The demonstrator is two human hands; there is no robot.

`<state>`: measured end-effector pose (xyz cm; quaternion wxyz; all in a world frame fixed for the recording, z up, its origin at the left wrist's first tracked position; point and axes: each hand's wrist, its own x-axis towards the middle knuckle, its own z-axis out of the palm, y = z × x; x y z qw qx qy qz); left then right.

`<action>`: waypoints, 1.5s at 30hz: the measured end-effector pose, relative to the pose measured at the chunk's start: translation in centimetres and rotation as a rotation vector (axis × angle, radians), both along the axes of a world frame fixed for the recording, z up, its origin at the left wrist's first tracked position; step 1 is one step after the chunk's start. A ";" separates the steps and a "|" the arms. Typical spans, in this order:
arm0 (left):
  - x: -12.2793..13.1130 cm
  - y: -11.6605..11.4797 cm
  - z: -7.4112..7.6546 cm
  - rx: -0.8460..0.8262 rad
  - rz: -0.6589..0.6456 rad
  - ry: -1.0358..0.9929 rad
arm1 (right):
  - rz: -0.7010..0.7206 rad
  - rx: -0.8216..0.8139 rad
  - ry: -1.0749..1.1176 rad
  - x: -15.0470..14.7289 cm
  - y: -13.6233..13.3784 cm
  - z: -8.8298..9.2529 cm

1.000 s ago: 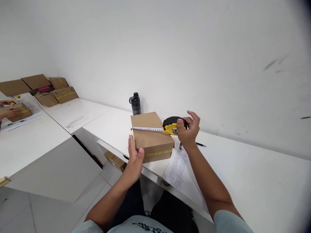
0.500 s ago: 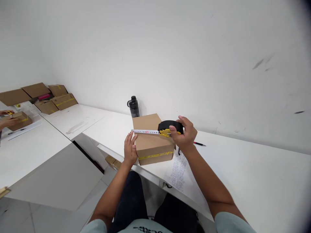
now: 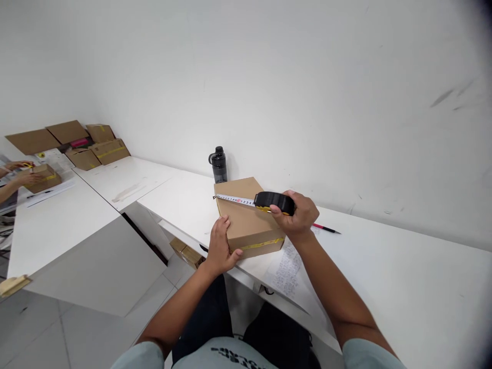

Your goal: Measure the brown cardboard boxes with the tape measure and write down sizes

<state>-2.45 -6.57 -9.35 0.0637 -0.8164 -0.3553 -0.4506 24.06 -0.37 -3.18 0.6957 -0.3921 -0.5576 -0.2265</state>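
A brown cardboard box (image 3: 246,218) with yellow tape along its near side rests on the white table in front of me. My right hand (image 3: 300,212) is closed round a black and yellow tape measure (image 3: 273,202) above the box's right part. Its pulled-out blade (image 3: 235,199) runs left across the box top, and the hooked end reaches just past the left edge. My left hand (image 3: 222,246) grips the box's near left corner, thumb against the near side and fingers along the left edge.
A dark bottle (image 3: 219,165) stands behind the box by the wall. Right of the box lie a handwritten sheet (image 3: 287,271) and a red and black pen (image 3: 326,228). At far left, another person's hands (image 3: 26,178) handle a taped box, near several cartons (image 3: 109,148).
My left hand has left the blade's end and moved nearer, onto the box's near left corner. The blade now slants, its end farther back. My right hand still holds the tape measure.
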 end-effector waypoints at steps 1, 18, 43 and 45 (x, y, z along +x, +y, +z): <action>0.3 -0.6 -0.1 0.011 0.005 0.013 | 0.025 0.004 0.016 -0.1 -0.1 0.1; 3.5 -6.5 3.2 0.072 0.063 0.072 | 0.037 -0.327 0.107 -1.9 -2.2 2.3; 0.7 5.4 14.3 -0.815 0.479 0.474 | -0.182 -0.340 -0.327 0.2 -2.6 3.8; 0.4 5.4 14.5 -0.834 0.492 0.498 | -0.184 -0.334 -0.368 0.8 -2.7 4.1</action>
